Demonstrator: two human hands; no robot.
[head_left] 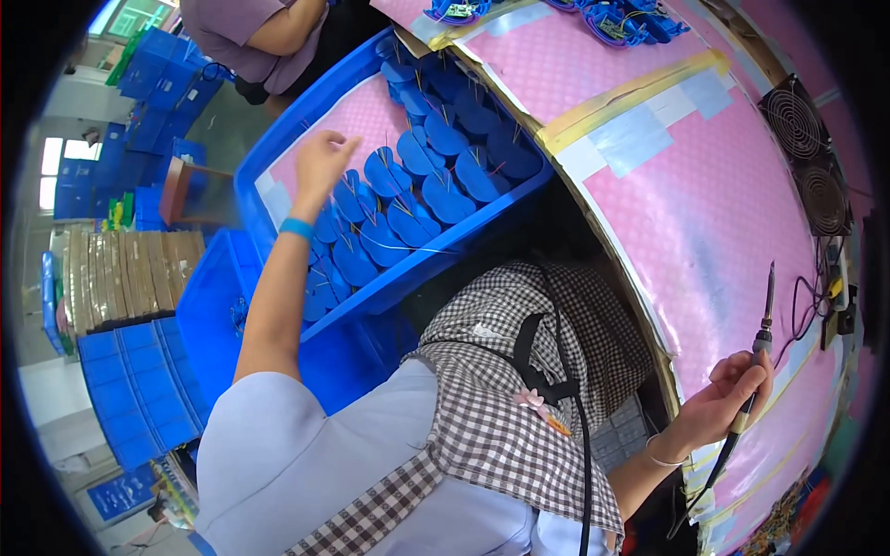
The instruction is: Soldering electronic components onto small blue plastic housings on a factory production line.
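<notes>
My right hand (718,405) grips a soldering iron (739,423) by its handle, the metal tip pointing up and away above the pink-covered bench (695,250). My left hand (324,165) hovers over the left side of a large blue tray (422,255), its fingers loosely bent and nothing visible in them. Rows of curved blue plastic pieces (445,196) with thin coloured wires fill much of the tray. Pink sheeting (357,119) shows under the left hand's side.
Blue electronic housings with circuit boards (616,23) lie at the bench's far end. Two round fans (805,153) stand along its right side. A person (264,32) is beyond the tray. Blue crates (139,380) and stacked cardboard (120,278) are at left. A black cable (584,435) crosses my apron.
</notes>
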